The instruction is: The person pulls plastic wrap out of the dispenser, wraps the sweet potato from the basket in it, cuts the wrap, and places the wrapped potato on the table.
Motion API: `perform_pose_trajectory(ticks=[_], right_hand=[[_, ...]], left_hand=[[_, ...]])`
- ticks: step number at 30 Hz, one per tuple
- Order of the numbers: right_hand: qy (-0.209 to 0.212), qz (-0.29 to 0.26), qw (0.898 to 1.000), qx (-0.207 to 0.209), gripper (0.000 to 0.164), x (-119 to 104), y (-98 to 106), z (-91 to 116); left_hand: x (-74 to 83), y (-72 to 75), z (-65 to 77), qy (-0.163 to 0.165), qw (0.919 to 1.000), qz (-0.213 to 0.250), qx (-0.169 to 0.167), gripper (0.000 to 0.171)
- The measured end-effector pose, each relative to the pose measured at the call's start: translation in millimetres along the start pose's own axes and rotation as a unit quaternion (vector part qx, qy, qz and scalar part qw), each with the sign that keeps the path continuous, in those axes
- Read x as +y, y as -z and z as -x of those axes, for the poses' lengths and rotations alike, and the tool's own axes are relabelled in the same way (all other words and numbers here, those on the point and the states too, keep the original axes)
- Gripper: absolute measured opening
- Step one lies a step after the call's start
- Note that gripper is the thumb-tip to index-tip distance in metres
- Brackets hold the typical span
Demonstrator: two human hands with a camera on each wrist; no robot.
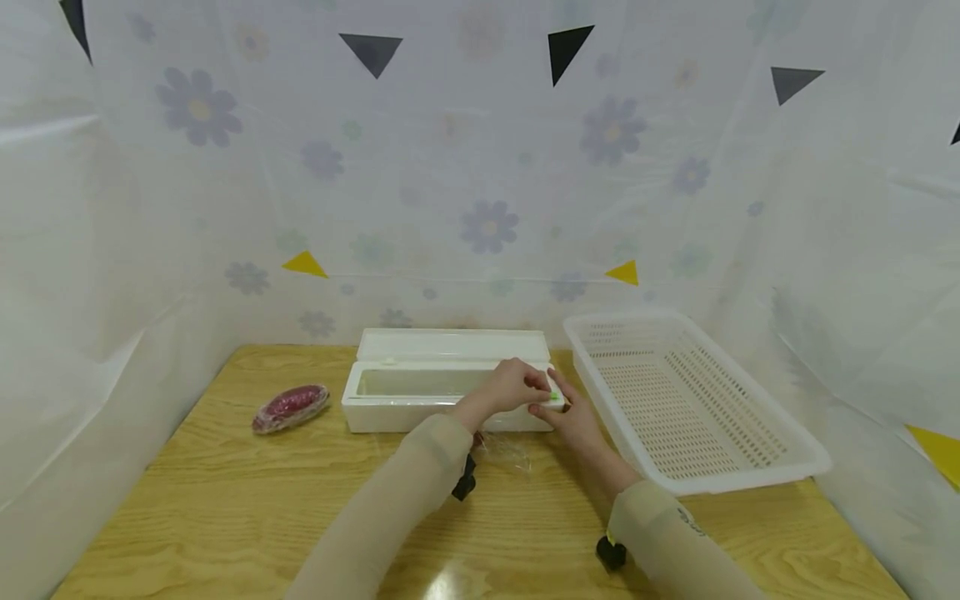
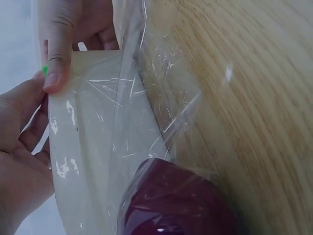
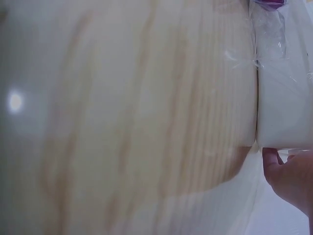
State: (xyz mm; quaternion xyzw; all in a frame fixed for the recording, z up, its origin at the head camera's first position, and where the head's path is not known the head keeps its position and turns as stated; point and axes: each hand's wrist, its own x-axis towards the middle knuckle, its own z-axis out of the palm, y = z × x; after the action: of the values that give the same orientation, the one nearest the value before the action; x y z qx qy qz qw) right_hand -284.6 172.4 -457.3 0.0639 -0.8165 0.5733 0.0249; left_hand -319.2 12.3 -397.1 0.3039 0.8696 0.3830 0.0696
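Note:
A long white cling film box (image 1: 442, 415) stands open on the table, its lid (image 1: 453, 345) tipped back. My left hand (image 1: 502, 389) reaches across the box to its right end and pinches the small green slider (image 2: 45, 70) on the front rim. At that same end my right hand (image 1: 576, 421) grips the box corner, its thumb (image 2: 57, 73) on the front face. Clear film (image 2: 168, 98) hangs down over the front onto the table. Close to the left wrist camera is a smooth dark purple object (image 2: 171, 205) by the film; my left wrist mostly hides it in the head view.
A film-wrapped purple-red oblong item (image 1: 291, 408) lies at the left of the wooden table (image 1: 225, 517). To the right stands a white perforated plastic basket (image 1: 630, 442), close beside the box. A flower-patterned curtain (image 1: 480, 167) encloses the back and sides.

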Motion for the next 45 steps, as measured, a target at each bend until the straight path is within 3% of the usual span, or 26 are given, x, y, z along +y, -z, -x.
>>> perform_pose_trajectory(ticks=[6,16,29,42,45], right_hand=[[-0.008,0.001,1.0,-0.017,0.079,-3,1,1],[-0.03,0.018,0.999,-0.024,0.078,-35,6,12],[-0.016,0.025,1.0,0.001,0.078,1,3,-3],[-0.026,0.023,0.999,-0.003,0.079,1,2,-4],[-0.032,0.017,0.999,-0.011,0.079,-8,4,0]], left_hand=[[0.1,2.7,2.5,-0.005,0.9999,-0.015,-0.005,0.009],[-4.7,1.2,2.5,-0.023,0.9994,-0.023,0.008,0.007],[-18.7,7.2,10.1,-0.037,0.9971,-0.066,0.01,0.015],[-18.6,8.0,14.2,-0.033,0.9973,-0.063,0.017,0.015],[-19.8,7.1,14.6,-0.034,0.9978,-0.053,0.023,0.014]])
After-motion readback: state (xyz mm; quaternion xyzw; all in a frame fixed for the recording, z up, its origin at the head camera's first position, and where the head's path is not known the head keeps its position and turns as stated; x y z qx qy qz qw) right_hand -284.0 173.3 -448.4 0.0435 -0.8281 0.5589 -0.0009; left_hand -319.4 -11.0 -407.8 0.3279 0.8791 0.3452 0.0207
